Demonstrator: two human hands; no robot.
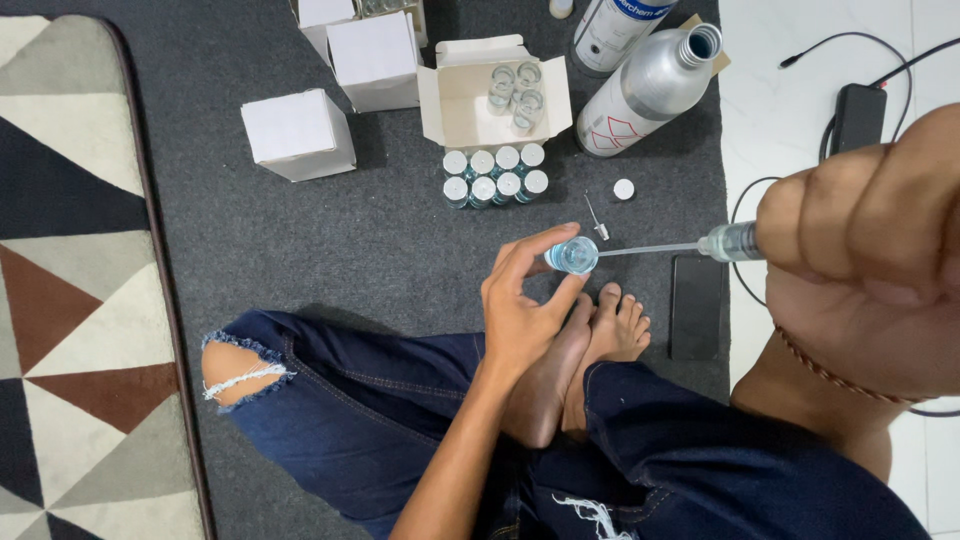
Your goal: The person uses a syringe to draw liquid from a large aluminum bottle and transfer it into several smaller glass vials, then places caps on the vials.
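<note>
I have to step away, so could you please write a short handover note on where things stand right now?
Left hand holds a small glass bottle over the lap.
Right hand holds a syringe, its needle tip at the bottle's mouth.
Done: eight capped bottles stand on the grey mat.
Left: open bottles in the open box; a loose cap lies nearby. The silver bottle is uncapped.

From my remote seat the light looks even, soft and overhead. Around the open white box [495, 95], shadows are short and faint. The aluminium bottle [648, 92] beside it shows mild glare. My right hand [870, 250], nearest the lens, looms soft-focused and enlarged.
</note>
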